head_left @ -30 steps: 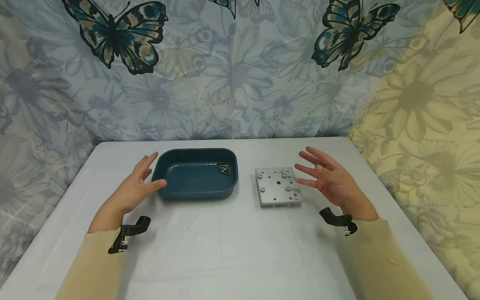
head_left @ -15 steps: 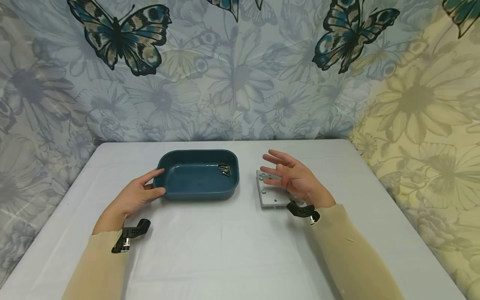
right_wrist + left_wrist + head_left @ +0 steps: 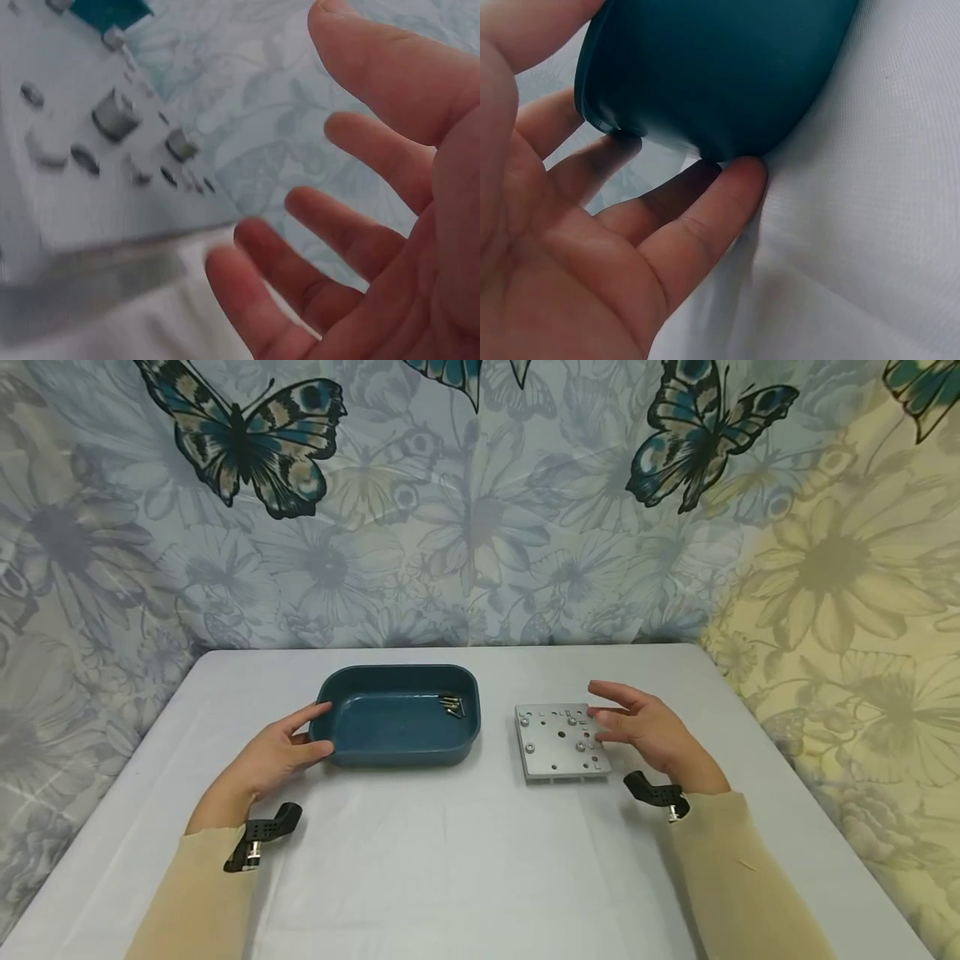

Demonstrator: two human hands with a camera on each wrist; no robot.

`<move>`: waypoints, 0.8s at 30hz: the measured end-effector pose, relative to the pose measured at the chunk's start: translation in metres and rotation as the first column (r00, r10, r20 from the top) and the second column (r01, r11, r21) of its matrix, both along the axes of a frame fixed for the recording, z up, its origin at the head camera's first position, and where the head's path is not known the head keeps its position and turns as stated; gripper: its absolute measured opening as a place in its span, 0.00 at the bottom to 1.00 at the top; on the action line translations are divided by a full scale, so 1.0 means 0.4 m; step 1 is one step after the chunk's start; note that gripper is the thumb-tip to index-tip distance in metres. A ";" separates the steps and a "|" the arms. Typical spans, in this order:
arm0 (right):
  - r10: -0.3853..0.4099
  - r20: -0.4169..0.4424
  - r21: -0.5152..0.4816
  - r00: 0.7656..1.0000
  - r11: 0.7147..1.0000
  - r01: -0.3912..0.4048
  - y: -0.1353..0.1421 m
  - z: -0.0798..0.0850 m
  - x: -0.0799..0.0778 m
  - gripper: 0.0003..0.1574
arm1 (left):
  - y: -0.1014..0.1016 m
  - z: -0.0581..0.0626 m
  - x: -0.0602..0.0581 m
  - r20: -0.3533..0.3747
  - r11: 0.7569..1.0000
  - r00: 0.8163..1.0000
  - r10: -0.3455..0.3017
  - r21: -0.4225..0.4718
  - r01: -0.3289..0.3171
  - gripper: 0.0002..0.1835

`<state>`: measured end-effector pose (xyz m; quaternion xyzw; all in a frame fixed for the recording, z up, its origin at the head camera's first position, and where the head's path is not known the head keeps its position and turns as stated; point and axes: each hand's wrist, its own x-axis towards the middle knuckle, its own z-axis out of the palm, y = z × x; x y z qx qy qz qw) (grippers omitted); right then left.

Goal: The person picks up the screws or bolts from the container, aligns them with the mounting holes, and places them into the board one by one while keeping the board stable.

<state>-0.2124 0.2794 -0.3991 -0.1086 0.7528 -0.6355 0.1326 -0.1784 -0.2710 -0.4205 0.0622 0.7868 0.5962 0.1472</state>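
Note:
My left hand (image 3: 266, 762) touches the left end of a dark teal tray (image 3: 397, 758), fingers nearly straight and spread along the outer wall. In the left wrist view, fingertips (image 3: 742, 176) rest against the lower wall of the tray, close over the cloth. Inside the tray, at its right end, lies a small pile of brass-coloured and silvery screws (image 3: 452, 704). A square silver metal plate (image 3: 558, 752) with holes and several raised screw heads lies to the right. My right hand (image 3: 660, 735) holds nothing, its fingers loosely spread at the plate's right edge.
A white cloth (image 3: 450, 877) covers the table. Behind it hangs a fabric backdrop (image 3: 480, 568) with flowers and butterflies. A black wrist camera mount (image 3: 262, 835) sits on the left wrist, another mount (image 3: 656, 793) on the right.
The left hand has come in to touch the tray's left end. The right hand has swept left over the metal plate, then back right to its edge. Tray and plate stay in place.

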 end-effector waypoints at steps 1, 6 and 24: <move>-0.004 -0.005 0.056 1.000 0.998 0.005 0.009 -0.003 0.003 0.41 | 0.000 0.001 0.001 -0.002 1.000 1.000 -0.002 -0.013 0.002 0.46; 0.069 0.055 0.158 0.996 0.984 -0.077 0.022 -0.030 0.017 0.47 | 0.011 0.050 0.012 -0.142 0.959 0.990 0.015 -0.279 -0.054 0.48; 0.230 0.113 -0.021 0.967 0.973 -0.229 0.036 -0.096 0.012 0.53 | 0.316 0.109 -0.184 -0.122 0.914 0.957 -0.263 -0.350 0.206 0.29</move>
